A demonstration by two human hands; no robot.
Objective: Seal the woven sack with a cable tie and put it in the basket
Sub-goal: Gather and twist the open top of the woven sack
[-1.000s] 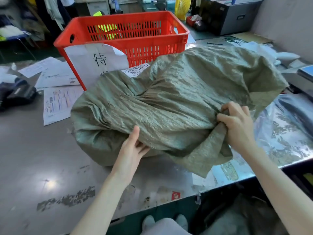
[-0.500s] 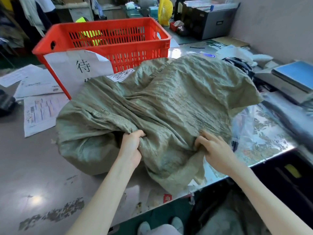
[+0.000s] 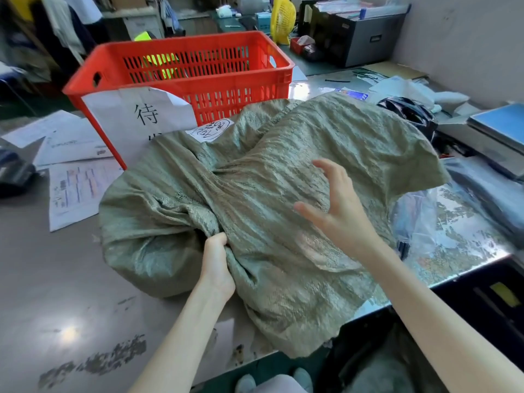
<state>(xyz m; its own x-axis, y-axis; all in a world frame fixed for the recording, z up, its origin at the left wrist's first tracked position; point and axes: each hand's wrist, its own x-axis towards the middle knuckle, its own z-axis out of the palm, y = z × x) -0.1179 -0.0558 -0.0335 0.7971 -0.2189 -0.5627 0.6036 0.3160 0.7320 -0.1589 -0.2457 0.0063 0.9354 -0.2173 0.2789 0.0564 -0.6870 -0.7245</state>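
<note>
A green woven sack (image 3: pixel 283 171) lies crumpled on the metal table, its loose mouth end draped toward the front edge. My left hand (image 3: pixel 217 265) is clenched on a gathered fold of the sack near its bulging left part. My right hand (image 3: pixel 334 205) hovers just above the sack's middle, fingers spread, holding nothing. The red plastic basket (image 3: pixel 255 56) stands behind the sack, with a white paper sign (image 3: pixel 133 114) on its front. A thin black strip (image 3: pixel 337 80), possibly a cable tie, lies on the table at the back right.
Printed papers (image 3: pixel 73 188) lie at the left of the table. A black bag (image 3: pixel 408 112), clear plastic sheeting (image 3: pixel 442 219) and a blue-topped scale (image 3: pixel 502 131) crowd the right side. A yellow fan (image 3: pixel 282 18) and grey boxes (image 3: pixel 365 38) stand behind.
My left hand has tightened on the gathered fold of the sack. My right hand has let go of the sack's edge and lifted above its middle with the fingers spread.
</note>
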